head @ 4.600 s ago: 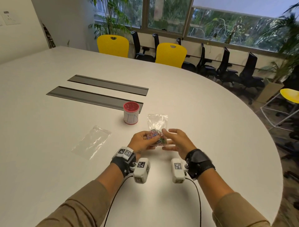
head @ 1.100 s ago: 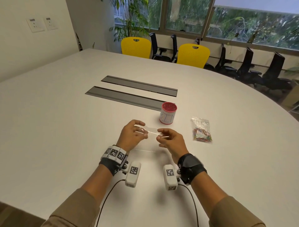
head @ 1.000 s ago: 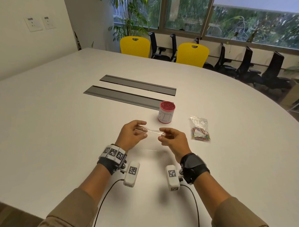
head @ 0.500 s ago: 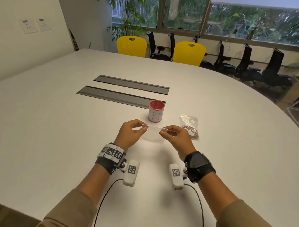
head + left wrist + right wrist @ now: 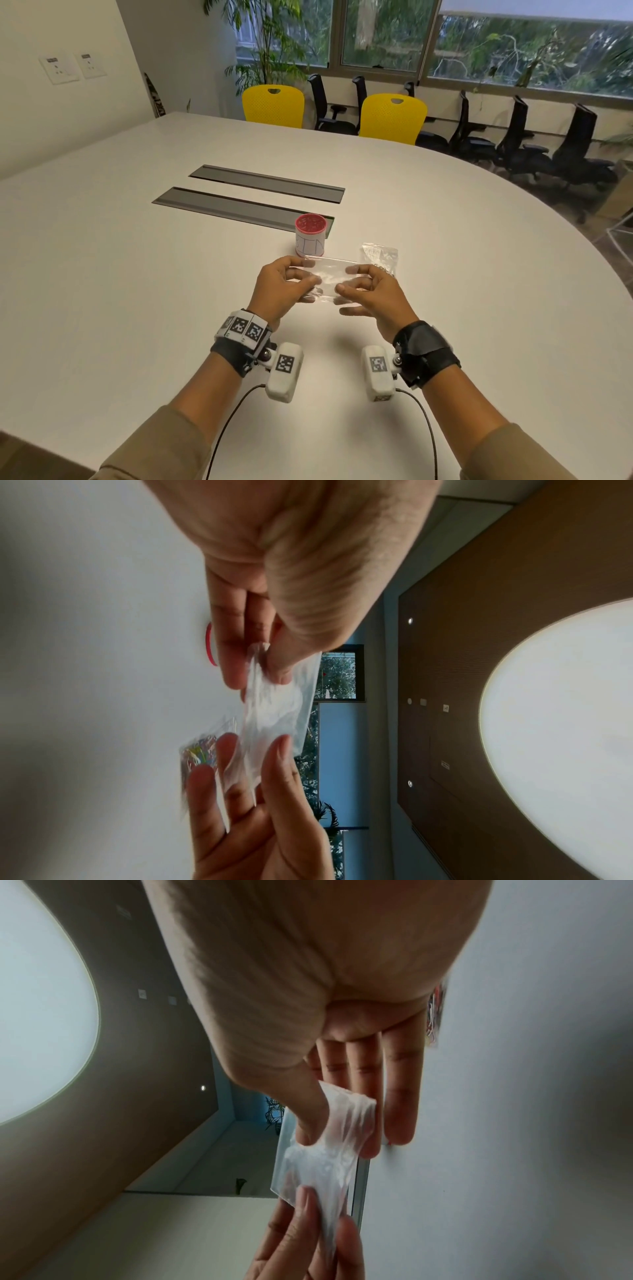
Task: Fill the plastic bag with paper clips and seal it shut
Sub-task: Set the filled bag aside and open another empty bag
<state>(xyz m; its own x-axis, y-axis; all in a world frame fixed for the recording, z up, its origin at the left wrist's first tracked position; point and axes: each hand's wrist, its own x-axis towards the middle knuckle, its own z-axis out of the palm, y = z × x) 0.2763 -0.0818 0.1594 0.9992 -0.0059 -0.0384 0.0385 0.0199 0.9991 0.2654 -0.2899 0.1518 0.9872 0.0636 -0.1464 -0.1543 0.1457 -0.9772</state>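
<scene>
I hold an empty clear plastic bag (image 5: 328,278) above the white table (image 5: 137,308), its flat face turned toward me. My left hand (image 5: 306,274) pinches the bag's left side between thumb and fingers (image 5: 236,669). My right hand (image 5: 346,279) pinches the right side, thumb against fingers (image 5: 397,1118). The film is crumpled where the thumbs press, as the bag (image 5: 277,710) and the bag (image 5: 322,1164) show in the wrist views. A second bag, filled with coloured paper clips (image 5: 379,255), lies on the table just behind my right hand. Its clips (image 5: 200,753) show past my fingers.
A white can with a red perforated lid (image 5: 310,240) stands right behind the held bag. Two grey cable hatches (image 5: 239,209) are set into the table beyond it. Yellow chairs (image 5: 393,118) and black office chairs (image 5: 520,137) line the far edge.
Earlier my hands held the filled bag; it now lies to the right. In the last second the empty bag turned from edge-on and stretched flat to facing me, my fingers gripping its sides.
</scene>
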